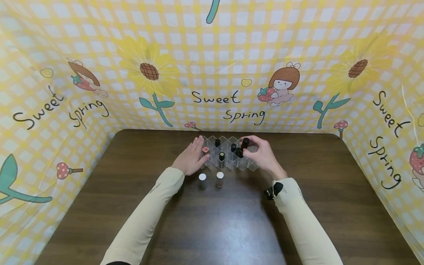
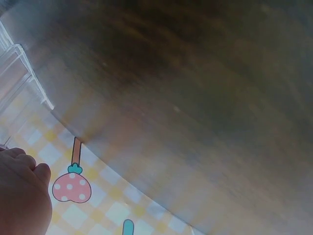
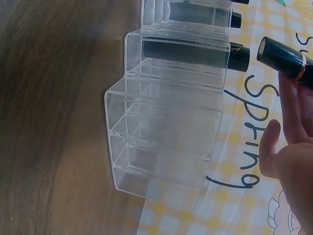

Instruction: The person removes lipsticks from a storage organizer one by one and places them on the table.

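A clear lipstick organizer (image 3: 161, 132) with diamond-shaped compartments stands at the back of the table. My right hand (image 1: 265, 154) pinches a black lipstick tube (image 3: 286, 58) with a thin gold band, held above the organizer's right half and apart from it. Straight fingers of my left hand (image 1: 191, 157) rest along the organizer's left side, next to a red-topped lipstick (image 1: 205, 151). Black-capped lipsticks stand in several compartments, among them one at the front (image 1: 222, 157) and one at the back (image 1: 217, 142). In the left wrist view only part of the left hand (image 2: 22, 191) shows.
Two lipsticks with pale tops, a left one (image 1: 202, 181) and a right one (image 1: 220, 180), stand upright on the brown table (image 1: 218, 224) in front of the organizer. A yellow checked cloth (image 1: 212, 62) hangs behind and at both sides.
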The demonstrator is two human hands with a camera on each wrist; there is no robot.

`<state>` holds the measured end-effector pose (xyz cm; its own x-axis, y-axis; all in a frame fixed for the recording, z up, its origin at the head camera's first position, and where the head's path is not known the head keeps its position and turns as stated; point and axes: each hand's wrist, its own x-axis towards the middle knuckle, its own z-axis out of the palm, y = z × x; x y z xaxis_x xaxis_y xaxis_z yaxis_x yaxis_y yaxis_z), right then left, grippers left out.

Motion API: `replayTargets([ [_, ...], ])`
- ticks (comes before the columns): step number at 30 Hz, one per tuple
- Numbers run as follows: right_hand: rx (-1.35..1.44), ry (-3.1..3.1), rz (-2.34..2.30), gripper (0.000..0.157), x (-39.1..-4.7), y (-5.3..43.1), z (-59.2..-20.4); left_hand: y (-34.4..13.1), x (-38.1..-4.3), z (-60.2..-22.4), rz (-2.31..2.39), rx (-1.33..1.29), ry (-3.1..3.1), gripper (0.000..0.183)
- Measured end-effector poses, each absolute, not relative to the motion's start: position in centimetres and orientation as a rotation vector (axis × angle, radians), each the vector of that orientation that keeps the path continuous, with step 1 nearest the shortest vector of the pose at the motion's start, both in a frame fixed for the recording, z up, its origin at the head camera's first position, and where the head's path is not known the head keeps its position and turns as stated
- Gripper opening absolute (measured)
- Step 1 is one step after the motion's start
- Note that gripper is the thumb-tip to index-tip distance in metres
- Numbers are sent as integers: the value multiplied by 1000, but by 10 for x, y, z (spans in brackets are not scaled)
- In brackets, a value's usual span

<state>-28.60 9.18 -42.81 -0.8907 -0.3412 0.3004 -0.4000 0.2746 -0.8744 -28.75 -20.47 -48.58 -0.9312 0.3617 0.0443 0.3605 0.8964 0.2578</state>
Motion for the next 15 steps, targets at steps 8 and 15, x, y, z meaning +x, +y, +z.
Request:
replayTargets([
  [8,696,-2510,1740,32,-281,87,-426,-205,-287,-485,421,590,3063,80],
  [15,733,-2549,1667,33,-255,80,-398,-204,-286,-484,422,586,3065,78],
])
